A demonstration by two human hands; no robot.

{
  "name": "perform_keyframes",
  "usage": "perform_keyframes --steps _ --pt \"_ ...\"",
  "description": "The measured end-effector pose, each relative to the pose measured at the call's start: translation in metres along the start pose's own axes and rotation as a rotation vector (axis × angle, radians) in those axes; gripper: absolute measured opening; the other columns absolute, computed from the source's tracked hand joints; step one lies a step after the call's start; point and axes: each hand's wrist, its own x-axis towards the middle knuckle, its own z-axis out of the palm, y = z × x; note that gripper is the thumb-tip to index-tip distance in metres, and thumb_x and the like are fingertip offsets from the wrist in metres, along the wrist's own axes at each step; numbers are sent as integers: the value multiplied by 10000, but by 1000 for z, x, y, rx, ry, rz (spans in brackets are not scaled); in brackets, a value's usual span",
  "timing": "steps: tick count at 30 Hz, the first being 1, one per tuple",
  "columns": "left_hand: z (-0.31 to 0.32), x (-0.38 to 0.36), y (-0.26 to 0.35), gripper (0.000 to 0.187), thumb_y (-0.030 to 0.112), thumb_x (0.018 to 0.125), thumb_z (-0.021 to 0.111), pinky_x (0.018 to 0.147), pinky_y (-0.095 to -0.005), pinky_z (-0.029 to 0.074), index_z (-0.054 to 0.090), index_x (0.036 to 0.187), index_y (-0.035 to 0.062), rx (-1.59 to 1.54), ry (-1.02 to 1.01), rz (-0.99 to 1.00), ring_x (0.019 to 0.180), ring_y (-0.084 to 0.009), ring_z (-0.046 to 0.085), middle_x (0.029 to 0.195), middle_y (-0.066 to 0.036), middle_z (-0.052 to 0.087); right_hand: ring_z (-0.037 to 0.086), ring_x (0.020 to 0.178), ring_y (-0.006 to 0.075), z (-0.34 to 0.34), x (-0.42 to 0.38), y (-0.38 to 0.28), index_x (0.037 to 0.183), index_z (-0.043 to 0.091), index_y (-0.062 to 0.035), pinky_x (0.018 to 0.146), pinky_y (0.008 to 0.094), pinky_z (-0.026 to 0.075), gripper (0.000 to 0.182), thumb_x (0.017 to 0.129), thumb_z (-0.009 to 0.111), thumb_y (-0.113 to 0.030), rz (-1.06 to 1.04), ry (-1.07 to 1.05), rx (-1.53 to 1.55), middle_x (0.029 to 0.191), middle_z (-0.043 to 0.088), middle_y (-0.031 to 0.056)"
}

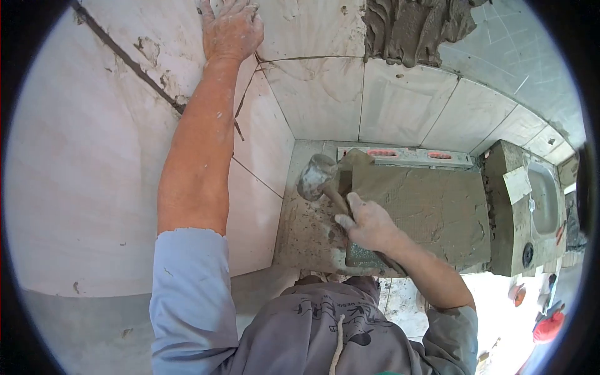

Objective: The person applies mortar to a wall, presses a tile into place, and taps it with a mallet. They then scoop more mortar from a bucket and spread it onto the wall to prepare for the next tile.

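My left hand is raised at the top left and lies against a pale wall tile, its fingers spread with nothing in them; the fingertips are partly cut off by the frame edge. My right hand is closed round the handle of a rubber mallet. The mallet's dusty, white-smeared head points up and left over the ledge, apart from the wall. Below this hand is a flat, mortar-smeared slab on the ledge.
A spirit level lies along the ledge's back, by a row of wall tiles. Ridged wet mortar covers part of the upper wall. A sink stands at the right. A joint gap crosses the left tiles.
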Motion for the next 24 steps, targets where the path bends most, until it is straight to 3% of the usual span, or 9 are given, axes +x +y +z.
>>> perform_keyframes --steps 2,4,6,8,9,13,16,18,24 --pt "3 -7 0 377 287 885 554 1154 -541 172 643 1155 40 -48 -84 -19 1291 -261 470 1276 -115 603 618 827 474 14 -12 -4 1028 411 42 735 528 490 381 909 562 -287 17 -9 -3 819 621 300" --pt "34 -26 -1 410 392 887 527 1139 -570 149 620 1213 163 -56 8 -154 1223 -200 531 1233 -52 629 610 818 482 37 -17 -4 1046 408 29 727 533 482 388 907 563 -298 39 -6 -4 806 616 303" --pt "38 -53 29 409 384 859 580 1151 -524 162 622 1195 155 -378 1 -387 1146 -251 583 1177 -85 652 602 809 489 56 -17 -13 1064 404 16 720 538 474 396 904 564 -310 53 3 -18 793 611 306" --pt "6 -76 67 393 367 829 608 946 -428 461 663 1075 65 -828 8 -583 1019 -349 627 1098 -178 663 622 832 466 74 -11 -32 1079 407 28 733 526 494 406 898 557 -303 93 -62 -72 818 629 299" --pt "-5 -90 79 366 334 849 610 933 -446 464 659 1104 76 -854 31 -488 966 -374 638 1067 -182 669 643 852 428 89 0 -33 1056 453 47 735 506 513 393 859 591 -264 95 -90 -79 843 649 274" --pt "-77 -134 108 377 326 889 585 912 -458 465 636 1165 74 -1091 -216 -594 987 -388 622 1046 -201 667 659 886 414 126 39 -35 1129 447 119 769 463 535 461 861 581 -232 -18 -262 -254 933 658 277" --pt "-91 -188 110 409 341 887 594 913 -444 466 628 1195 75 -1246 -219 -583 1021 -384 615 1070 -214 660 671 909 379 157 64 -26 1152 434 151 771 426 543 490 859 558 -221 22 -408 -361 943 668 260" --pt "-108 -225 106 420 335 886 614 914 -385 471 635 1182 38 -1332 -334 -646 1050 -333 627 1119 -208 653 676 914 367 182 78 -11 1233 432 93 789 425 540 544 870 543 -297 9 -143 -377 947 680 235" --pt "-137 -313 87 446 318 897 620 961 -317 450 611 1223 13 -1356 -611 -821 1130 -243 613 1183 -172 649 633 1026 364 204 88 -19 1310 436 -35 863 456 506 606 861 557 -423 208 -23 -135 1085 628 227"
